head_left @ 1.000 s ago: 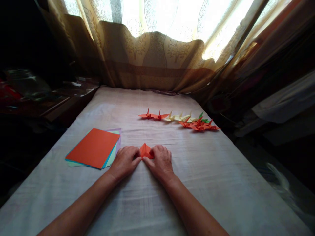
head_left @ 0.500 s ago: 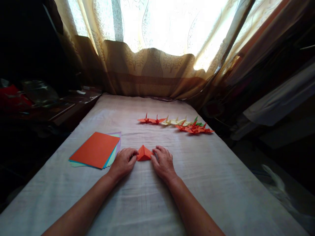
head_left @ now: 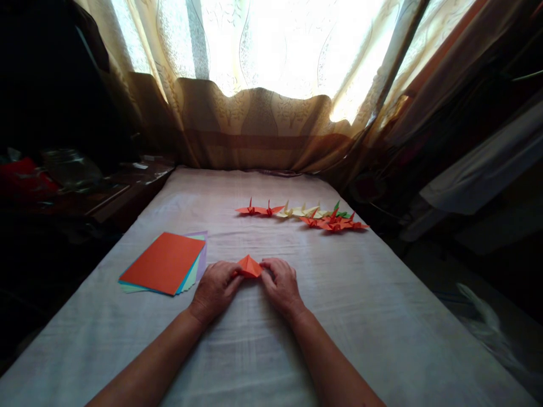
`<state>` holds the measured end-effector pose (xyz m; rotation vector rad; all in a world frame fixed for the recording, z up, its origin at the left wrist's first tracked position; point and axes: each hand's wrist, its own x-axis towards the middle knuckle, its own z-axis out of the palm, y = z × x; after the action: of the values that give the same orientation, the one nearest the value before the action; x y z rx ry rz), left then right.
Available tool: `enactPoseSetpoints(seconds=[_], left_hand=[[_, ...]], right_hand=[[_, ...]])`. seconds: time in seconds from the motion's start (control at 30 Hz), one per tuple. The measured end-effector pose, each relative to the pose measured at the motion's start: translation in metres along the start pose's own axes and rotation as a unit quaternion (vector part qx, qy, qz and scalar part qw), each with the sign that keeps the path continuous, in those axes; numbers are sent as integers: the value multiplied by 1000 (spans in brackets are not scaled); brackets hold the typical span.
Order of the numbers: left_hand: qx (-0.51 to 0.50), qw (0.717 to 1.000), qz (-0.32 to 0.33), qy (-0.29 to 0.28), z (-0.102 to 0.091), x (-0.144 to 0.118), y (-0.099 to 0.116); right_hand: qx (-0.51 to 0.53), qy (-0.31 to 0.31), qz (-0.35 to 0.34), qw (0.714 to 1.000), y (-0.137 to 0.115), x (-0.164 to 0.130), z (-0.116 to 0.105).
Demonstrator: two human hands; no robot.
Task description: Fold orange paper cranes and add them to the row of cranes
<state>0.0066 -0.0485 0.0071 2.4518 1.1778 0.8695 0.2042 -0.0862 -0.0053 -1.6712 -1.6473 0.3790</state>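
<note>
A folded piece of orange paper, roughly triangular at the top, is between my two hands at the middle of the sheet-covered surface. My left hand pinches its left corner between thumb and fingers. On the opposite corner, the thumb and fingers of my right hand are closed. My fingers cover both side corners of the paper. To the left of my left hand lies a stack of coloured paper, an orange sheet on top, with blue, pale green and purple edges showing beneath.
Several folded paper cranes, orange, cream and green, stand in a cluster at the far right. A whitish sheet covers the surface. Behind it hangs a curtain; a dark table with clutter stands left.
My left hand has shifted slightly right, its thumb now farther over the orange paper. The paper has tilted and its shape looks different. The whole view has moved a little.
</note>
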Motion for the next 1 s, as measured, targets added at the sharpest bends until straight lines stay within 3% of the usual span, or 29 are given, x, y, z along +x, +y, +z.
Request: enactPoseSetpoints(seconds=[0.1,0.2,0.37,0.5,0.6,0.73,0.9,1.0], left_hand=[[-69,997,-10,22,-2,-1,-2],[-171,983,-61,23,-2,-2,-1],[-360,921,-146,14,1,0,1],[-433,883,-181,-1,0,3,1],[-456,872,-177,-35,-1,3,0],[-433,887,-150,-63,0,0,-5],[-270,959,-78,-38,-3,-2,-12],[-165,986,-9,-22,-7,-1,-14]], right_hand=[[62,4,-19,998,8,1,0],[74,32,-73,994,12,1,-1],[72,53,-115,989,6,2,-6],[133,12,-96,986,-2,1,-8],[168,-12,-44,985,-7,-1,-5],[168,-3,17,986,-7,-3,-3],[106,6,29,994,-4,2,-8],[44,-19,19,999,-4,6,-12]])
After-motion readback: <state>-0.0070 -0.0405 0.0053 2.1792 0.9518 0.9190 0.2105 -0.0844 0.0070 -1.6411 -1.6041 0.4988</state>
